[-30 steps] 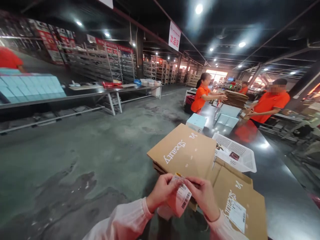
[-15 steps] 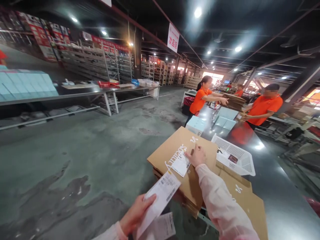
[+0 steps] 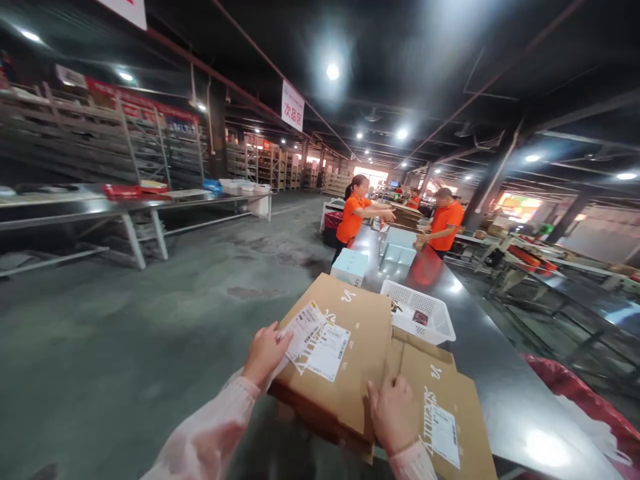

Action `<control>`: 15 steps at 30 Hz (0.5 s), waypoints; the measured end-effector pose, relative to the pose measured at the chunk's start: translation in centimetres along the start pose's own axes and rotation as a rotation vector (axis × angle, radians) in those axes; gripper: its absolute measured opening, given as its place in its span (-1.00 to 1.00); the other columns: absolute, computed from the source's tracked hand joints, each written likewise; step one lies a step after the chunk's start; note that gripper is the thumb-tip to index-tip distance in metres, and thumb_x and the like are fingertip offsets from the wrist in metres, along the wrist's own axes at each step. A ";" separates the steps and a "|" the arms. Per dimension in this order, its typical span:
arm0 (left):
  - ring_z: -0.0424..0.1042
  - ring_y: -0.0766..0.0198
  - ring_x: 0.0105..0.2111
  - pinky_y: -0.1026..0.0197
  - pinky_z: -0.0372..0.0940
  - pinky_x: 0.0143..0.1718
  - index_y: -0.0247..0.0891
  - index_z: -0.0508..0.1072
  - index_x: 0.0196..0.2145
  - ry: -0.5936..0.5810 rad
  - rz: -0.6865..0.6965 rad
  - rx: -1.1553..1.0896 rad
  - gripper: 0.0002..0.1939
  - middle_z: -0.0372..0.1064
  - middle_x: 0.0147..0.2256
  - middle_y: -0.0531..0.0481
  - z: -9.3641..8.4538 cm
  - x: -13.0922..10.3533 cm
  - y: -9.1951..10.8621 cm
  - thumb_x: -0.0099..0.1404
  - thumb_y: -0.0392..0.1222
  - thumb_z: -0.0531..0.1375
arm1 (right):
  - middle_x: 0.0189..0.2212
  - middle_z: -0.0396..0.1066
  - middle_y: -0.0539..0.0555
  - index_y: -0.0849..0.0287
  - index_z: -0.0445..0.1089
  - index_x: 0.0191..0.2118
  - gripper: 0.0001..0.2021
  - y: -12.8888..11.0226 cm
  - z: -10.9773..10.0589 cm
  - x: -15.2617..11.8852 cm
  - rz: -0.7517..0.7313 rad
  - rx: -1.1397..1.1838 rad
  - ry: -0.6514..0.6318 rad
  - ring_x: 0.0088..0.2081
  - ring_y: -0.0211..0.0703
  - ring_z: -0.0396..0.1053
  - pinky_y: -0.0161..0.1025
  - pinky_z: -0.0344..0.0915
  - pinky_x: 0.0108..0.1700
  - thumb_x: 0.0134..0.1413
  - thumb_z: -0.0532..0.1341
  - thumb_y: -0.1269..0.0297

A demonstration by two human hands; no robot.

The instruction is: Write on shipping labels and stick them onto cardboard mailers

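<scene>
A stack of flat brown cardboard boxes (image 3: 350,373) printed "Sbeauty" lies at the near end of a dark table (image 3: 505,373). A white shipping label (image 3: 325,350) is stuck on the top box. My left hand (image 3: 264,353) holds a strip of label backing paper (image 3: 303,328) at the box's left edge. My right hand (image 3: 395,413) rests on the near right edge of the top box. A second flat box (image 3: 445,407) with its own label (image 3: 445,435) lies to the right.
A white perforated tray (image 3: 420,313) and pale blue boxes (image 3: 350,265) sit farther along the table. Two people in orange shirts (image 3: 353,219) work at the far end. A red bin (image 3: 580,400) stands at the right. Metal tables (image 3: 125,203) and shelving line the left.
The label, pressed on by my right hand half a second ago, now lies stuck on the top box. My right hand has drawn back to the box's near edge; my left rose to the box's left edge.
</scene>
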State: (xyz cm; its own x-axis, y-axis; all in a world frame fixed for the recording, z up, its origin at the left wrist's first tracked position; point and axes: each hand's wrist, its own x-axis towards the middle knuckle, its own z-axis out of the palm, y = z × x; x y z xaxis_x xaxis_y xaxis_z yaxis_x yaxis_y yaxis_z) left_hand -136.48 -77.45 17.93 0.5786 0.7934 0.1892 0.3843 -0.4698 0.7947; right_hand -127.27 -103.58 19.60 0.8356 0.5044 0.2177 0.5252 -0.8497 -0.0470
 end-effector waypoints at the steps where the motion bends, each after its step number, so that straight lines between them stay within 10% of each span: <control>1: 0.26 -0.15 0.10 -0.01 0.12 0.11 -0.34 0.56 -0.48 -0.027 -0.008 0.015 -0.67 0.38 0.03 -0.34 0.4 0.4 0.2 0.07 -0.03 0.12 | -0.15 0.40 0.50 0.51 0.37 0.02 -0.48 0.4 0.1 0.0 0.062 -0.041 -0.015 -0.11 0.29 0.39 0.11 0.36 -0.17 0.21 -0.01 0.12; 7: 0.46 -0.03 -0.43 0.13 0.27 -0.42 -0.38 0.53 -0.52 -0.083 -0.084 -0.251 -0.53 0.48 -0.54 -0.16 -0.1 0.5 1.4 0.03 0.17 0.17 | 0.00 0.33 0.41 0.29 0.37 0.05 -0.52 1.7 2.3 -0.5 0.097 0.085 0.083 0.00 0.27 0.32 0.07 0.35 -0.14 0.18 -0.01 0.08; 11: 0.46 0.07 -0.36 0.17 0.32 -0.39 -0.41 0.52 -0.27 0.051 -0.073 -0.550 -0.40 0.53 -0.35 -0.17 -0.9 -0.6 4.1 0.00 0.23 0.24 | -0.06 0.36 0.37 0.28 0.38 0.00 -0.43 4.4 2.4 0.1 0.103 0.598 0.221 0.01 0.20 0.31 0.12 0.27 0.05 0.09 0.03 -0.10; 15: 0.47 0.11 -0.31 0.20 0.35 -0.30 -0.41 0.50 -0.23 -0.082 -0.138 -0.907 -0.36 0.53 -0.28 -0.15 -1.5 -4.6 8.6 -0.06 0.23 0.32 | 0.05 0.36 0.24 0.17 0.18 0.19 -0.27 9.6 0.1 -0.3 0.201 1.261 0.172 0.14 0.09 0.26 0.06 0.24 0.15 -0.04 0.17 -0.18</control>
State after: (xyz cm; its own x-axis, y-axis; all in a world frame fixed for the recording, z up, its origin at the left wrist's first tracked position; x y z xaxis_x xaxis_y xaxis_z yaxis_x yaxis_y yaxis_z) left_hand -136.93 -84.60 24.72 0.6323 0.7734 0.0453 -0.2374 0.1378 0.9616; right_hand -122.48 -111.86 18.98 0.9353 0.2793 0.2171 0.2605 -0.1286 -0.9569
